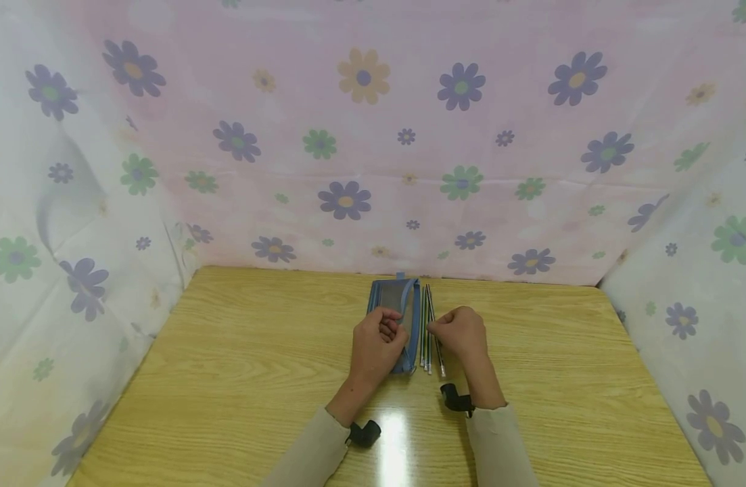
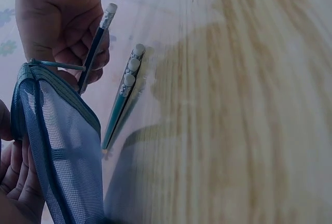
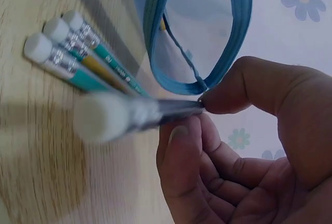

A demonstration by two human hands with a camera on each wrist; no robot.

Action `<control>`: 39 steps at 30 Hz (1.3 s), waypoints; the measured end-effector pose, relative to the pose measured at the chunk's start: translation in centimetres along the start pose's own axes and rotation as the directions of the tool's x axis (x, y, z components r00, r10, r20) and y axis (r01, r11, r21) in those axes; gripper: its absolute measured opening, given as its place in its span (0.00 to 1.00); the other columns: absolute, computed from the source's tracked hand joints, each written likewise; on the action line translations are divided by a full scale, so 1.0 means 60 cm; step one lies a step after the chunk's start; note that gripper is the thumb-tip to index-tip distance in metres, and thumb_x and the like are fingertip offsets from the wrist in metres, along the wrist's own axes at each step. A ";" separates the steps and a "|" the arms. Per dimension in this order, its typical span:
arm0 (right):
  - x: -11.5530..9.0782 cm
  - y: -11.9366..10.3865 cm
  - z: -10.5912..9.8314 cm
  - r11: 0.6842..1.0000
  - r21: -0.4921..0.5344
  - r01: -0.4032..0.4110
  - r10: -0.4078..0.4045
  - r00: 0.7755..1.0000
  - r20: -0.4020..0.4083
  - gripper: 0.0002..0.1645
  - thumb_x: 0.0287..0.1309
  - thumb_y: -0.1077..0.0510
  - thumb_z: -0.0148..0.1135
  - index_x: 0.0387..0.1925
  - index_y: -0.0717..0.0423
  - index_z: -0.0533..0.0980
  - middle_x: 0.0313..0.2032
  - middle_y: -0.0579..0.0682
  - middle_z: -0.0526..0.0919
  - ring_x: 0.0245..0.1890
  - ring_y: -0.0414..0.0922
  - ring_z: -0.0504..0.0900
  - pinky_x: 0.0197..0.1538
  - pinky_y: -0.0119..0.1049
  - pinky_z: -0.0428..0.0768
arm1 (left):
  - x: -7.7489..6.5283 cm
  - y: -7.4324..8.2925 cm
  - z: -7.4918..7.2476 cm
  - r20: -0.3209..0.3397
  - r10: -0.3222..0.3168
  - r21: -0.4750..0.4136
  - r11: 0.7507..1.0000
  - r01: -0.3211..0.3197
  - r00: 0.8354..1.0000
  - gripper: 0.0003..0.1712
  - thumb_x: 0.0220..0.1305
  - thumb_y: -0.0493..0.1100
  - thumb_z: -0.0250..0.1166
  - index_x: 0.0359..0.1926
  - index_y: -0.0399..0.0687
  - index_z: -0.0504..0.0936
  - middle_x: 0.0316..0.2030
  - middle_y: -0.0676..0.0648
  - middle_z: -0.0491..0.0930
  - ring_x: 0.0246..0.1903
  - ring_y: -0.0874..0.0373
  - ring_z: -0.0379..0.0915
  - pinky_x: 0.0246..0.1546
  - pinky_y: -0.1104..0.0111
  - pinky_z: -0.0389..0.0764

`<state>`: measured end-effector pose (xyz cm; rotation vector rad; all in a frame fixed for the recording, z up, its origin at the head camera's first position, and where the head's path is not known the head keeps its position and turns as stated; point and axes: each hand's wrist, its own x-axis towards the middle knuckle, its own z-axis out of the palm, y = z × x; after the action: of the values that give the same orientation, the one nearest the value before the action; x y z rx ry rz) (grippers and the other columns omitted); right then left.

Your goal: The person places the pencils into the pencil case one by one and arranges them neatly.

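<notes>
My left hand (image 1: 375,345) pinches the rim of a blue mesh pencil case (image 1: 387,294), whose zipped mouth gapes open in the right wrist view. Between thumb and fingertips, my right hand (image 1: 464,331) holds a dark pencil (image 2: 93,53) just to the right of the case. Its white eraser (image 3: 101,117) points toward the camera in the right wrist view. Three green-toned pencils (image 2: 122,94) with white erasers lie side by side on the table, between the case and the right hand. The case hides part of the left hand's fingers in the left wrist view.
The wood-grain table (image 1: 245,365) carries everything. A flowered cloth (image 1: 403,122) hangs behind it and along both sides. Black wrist mounts (image 1: 454,398) sit at both of the person's cuffs.
</notes>
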<state>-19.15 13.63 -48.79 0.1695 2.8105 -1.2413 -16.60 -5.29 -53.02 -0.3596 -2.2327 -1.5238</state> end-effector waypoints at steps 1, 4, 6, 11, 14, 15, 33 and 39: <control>0.000 0.000 0.001 1.000 0.017 0.004 -0.004 1.000 0.005 0.12 0.54 0.57 0.70 0.20 0.59 0.87 0.16 0.48 0.83 0.18 0.44 0.76 0.22 0.34 0.71 | 0.000 0.001 0.000 0.001 -0.002 0.000 1.000 0.002 1.000 0.09 0.63 0.31 0.69 0.45 0.35 0.85 0.29 0.50 0.82 0.25 0.65 0.78 0.26 0.72 0.84; 0.001 -0.001 0.004 0.997 0.074 0.007 -0.009 1.000 0.025 0.10 0.55 0.59 0.69 0.24 0.60 0.89 0.18 0.48 0.84 0.18 0.43 0.79 0.23 0.34 0.74 | 0.000 0.001 -0.001 0.005 -0.010 0.001 1.000 0.010 1.000 0.09 0.63 0.32 0.69 0.45 0.35 0.85 0.29 0.50 0.81 0.25 0.64 0.78 0.27 0.72 0.84; 0.001 -0.002 0.006 0.994 0.112 -0.013 0.008 0.999 0.040 0.10 0.56 0.58 0.68 0.28 0.61 0.89 0.21 0.50 0.86 0.20 0.44 0.82 0.24 0.35 0.77 | 0.000 0.002 -0.001 0.008 -0.018 -0.001 1.000 0.018 1.000 0.09 0.63 0.32 0.69 0.45 0.35 0.85 0.29 0.50 0.81 0.26 0.64 0.78 0.27 0.72 0.84; -0.003 -0.010 0.009 0.973 0.225 -0.058 0.043 0.997 0.069 0.11 0.60 0.58 0.69 0.36 0.64 0.88 0.28 0.56 0.88 0.26 0.50 0.87 0.31 0.41 0.87 | 0.000 0.004 -0.002 0.012 -0.029 -0.012 0.999 0.030 0.999 0.09 0.64 0.32 0.69 0.45 0.35 0.85 0.30 0.50 0.81 0.26 0.64 0.78 0.27 0.72 0.84; -0.005 -0.016 0.011 0.955 0.287 -0.070 0.051 0.996 0.073 0.11 0.60 0.59 0.68 0.36 0.66 0.87 0.29 0.58 0.88 0.28 0.52 0.88 0.33 0.44 0.89 | 0.000 0.005 -0.002 0.011 -0.033 -0.014 0.999 0.033 0.999 0.09 0.64 0.32 0.68 0.45 0.35 0.85 0.30 0.51 0.81 0.26 0.64 0.79 0.27 0.72 0.84; -0.005 -0.016 0.013 0.951 0.301 -0.074 0.056 0.996 0.068 0.11 0.60 0.60 0.68 0.36 0.66 0.87 0.28 0.58 0.88 0.28 0.52 0.88 0.33 0.44 0.89 | 0.000 0.005 -0.002 0.012 -0.034 -0.013 0.999 0.034 0.999 0.09 0.64 0.32 0.68 0.45 0.35 0.85 0.30 0.51 0.81 0.26 0.64 0.79 0.27 0.72 0.84; 0.002 -0.017 0.053 0.869 0.489 -0.076 0.051 0.997 0.064 0.11 0.63 0.65 0.66 0.39 0.72 0.86 0.29 0.60 0.87 0.22 0.46 0.86 0.33 0.43 0.90 | -0.001 0.004 -0.001 0.003 -0.033 -0.003 0.999 0.033 0.999 0.09 0.63 0.31 0.70 0.45 0.39 0.85 0.29 0.51 0.81 0.25 0.63 0.79 0.26 0.72 0.83; 0.002 -0.019 0.057 0.848 0.526 -0.059 0.040 0.998 0.048 0.12 0.62 0.66 0.64 0.41 0.74 0.86 0.26 0.59 0.86 0.21 0.45 0.85 0.31 0.42 0.90 | -0.001 0.001 -0.001 0.004 -0.034 0.003 0.999 0.034 0.999 0.09 0.63 0.31 0.70 0.44 0.38 0.85 0.29 0.50 0.81 0.25 0.63 0.79 0.26 0.72 0.83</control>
<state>-19.36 10.32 -50.28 0.2401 2.3406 -1.9521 -16.52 -5.29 -52.97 -0.3262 -2.2549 -1.5381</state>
